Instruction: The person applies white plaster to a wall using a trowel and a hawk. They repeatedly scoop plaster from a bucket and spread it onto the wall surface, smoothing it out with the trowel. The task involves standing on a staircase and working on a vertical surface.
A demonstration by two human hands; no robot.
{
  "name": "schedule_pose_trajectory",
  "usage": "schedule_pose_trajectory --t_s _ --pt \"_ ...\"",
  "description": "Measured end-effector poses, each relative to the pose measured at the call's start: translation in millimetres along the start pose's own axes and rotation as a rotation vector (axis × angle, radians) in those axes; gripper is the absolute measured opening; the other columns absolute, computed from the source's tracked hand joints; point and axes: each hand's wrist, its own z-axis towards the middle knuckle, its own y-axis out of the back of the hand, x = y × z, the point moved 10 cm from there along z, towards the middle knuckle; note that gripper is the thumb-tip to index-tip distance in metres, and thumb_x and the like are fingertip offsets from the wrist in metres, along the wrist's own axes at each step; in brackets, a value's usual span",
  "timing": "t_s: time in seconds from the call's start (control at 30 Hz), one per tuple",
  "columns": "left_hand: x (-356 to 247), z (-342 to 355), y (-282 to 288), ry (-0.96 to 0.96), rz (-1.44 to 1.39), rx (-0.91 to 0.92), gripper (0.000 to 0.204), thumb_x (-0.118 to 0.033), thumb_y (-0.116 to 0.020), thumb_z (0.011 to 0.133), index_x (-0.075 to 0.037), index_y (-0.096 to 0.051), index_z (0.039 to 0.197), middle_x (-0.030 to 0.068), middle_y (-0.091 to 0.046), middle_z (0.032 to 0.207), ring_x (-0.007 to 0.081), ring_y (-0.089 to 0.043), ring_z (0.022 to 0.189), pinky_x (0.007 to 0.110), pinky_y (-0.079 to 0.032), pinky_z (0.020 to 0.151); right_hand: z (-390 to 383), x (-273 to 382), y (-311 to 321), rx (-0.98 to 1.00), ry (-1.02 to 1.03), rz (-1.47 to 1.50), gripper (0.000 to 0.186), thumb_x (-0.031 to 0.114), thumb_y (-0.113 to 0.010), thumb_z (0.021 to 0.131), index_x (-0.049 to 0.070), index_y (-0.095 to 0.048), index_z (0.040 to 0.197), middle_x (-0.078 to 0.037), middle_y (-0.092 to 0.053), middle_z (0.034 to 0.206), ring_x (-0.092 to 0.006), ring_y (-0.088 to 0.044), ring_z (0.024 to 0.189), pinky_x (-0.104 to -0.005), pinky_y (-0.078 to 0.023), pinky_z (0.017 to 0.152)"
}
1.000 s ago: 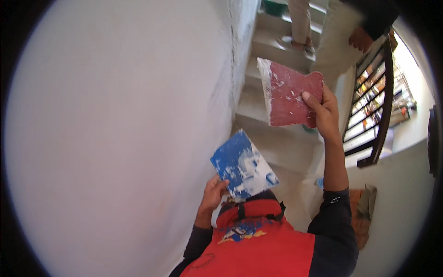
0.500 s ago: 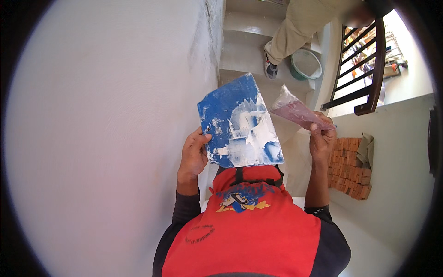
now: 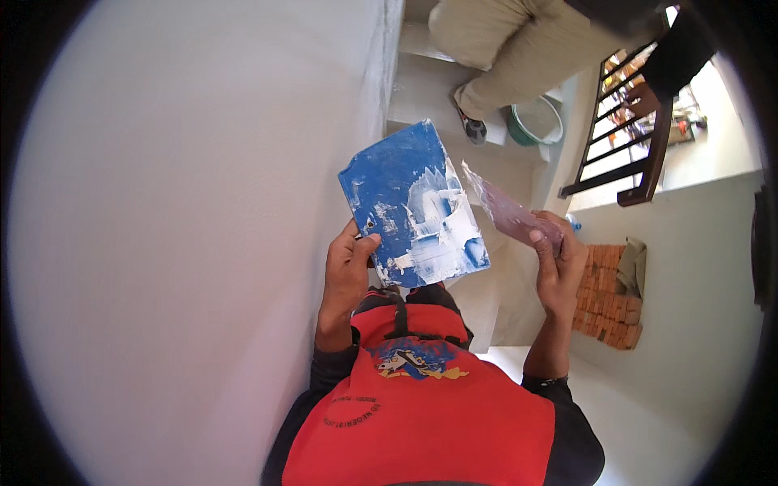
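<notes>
Stairs (image 3: 421, 91), pale wall (image 3: 203, 243). Left hand (image 3: 347, 269) pinches blue board (image 3: 389, 174) by edge, presumably avoiding white paste (image 3: 462, 220); right hand (image 3: 561, 266) pinches reddish scraper (image 3: 512, 215), far edge free.

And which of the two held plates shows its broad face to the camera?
The blue plate in the left hand: its wide, white-smeared face is in view, while the reddish plate in the right hand is tilted and looks narrow.

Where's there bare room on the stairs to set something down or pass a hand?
Lower stair patch: bare between the blue board and right hand, below the red spreader; likely passable. Upper stair patch: bare between spreader and green bucket. Crowded: around bucket and gray shoe, and where board and spreader nearly meet in view.
</notes>
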Motion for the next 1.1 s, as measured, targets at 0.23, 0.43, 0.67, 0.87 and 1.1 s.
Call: schedule_pose_trajectory --t_s 0.23,0.43,0.67,0.87,1.1 --pt "-0.6 3.6 8.1 0.057 0.065 -0.028 0.03 -0.003 -0.039 0.088 0.006 -0.051 0.114 0.0051 -0.06 0.099 0.0079 -0.054 0.086 0.022 -0.043 0.08 18.1 -1.7 -19.0 0.162 -0.017 0.003 0.02 0.014 -0.057 0.085 -0.002 -0.061 0.096 -0.016 -0.065 0.085 -0.0216 -0.064 0.074 -0.0298 -0.048 0.069" --pt "14.8 8.1 17.6 0.084 0.08 -0.011 0.03 -0.003 -0.039 0.087 0.004 -0.052 0.112 0.0048 -0.061 0.094 0.0078 -0.055 0.082 0.022 -0.045 0.075 20.6 -11.5 -14.0 0.172 -0.039 0.065 0.02 0.013 -0.059 0.083 -0.002 -0.061 0.095 -0.015 -0.066 0.081 -0.0207 -0.064 0.07 -0.0295 -0.048 0.065" --pt "16.2 16.7 15.1 0.1 0.016 0.043 0.027 -0.002 -0.039 0.086 0.004 -0.054 0.108 0.0044 -0.061 0.092 0.0076 -0.054 0.081 0.022 -0.044 0.075 25.9 -1.2 -18.0 0.206 -0.048 0.131 0.019 0.011 -0.06 0.082 -0.002 -0.06 0.094 -0.015 -0.065 0.076 -0.0209 -0.064 0.067 -0.0294 -0.049 0.063" --pt "28.3 26.1 22.9 0.101 0.095 0.059 0.023 -0.003 -0.039 0.087 0.002 -0.056 0.101 0.0005 -0.058 0.085 0.0055 -0.05 0.075 0.021 -0.042 0.07 20.7 4.2 -14.3 0.239 -0.119 -0.041 0.019 0.012 -0.06 0.08 -0.001 -0.061 0.095 -0.015 -0.063 0.072 -0.0218 -0.063 0.062 -0.0295 -0.047 0.059" --pt "24.8 25.8 25.4 0.098 0.114 0.066 0.023 -0.005 -0.038 0.087 0.001 -0.056 0.1 0.0001 -0.059 0.085 0.0049 -0.05 0.074 0.02 -0.042 0.068 12.3 1.5 -12.7 0.146 -0.068 -0.021 0.019 0.011 -0.06 0.08 -0.001 -0.06 0.094 -0.015 -0.062 0.071 -0.0206 -0.063 0.062 -0.028 -0.046 0.059"
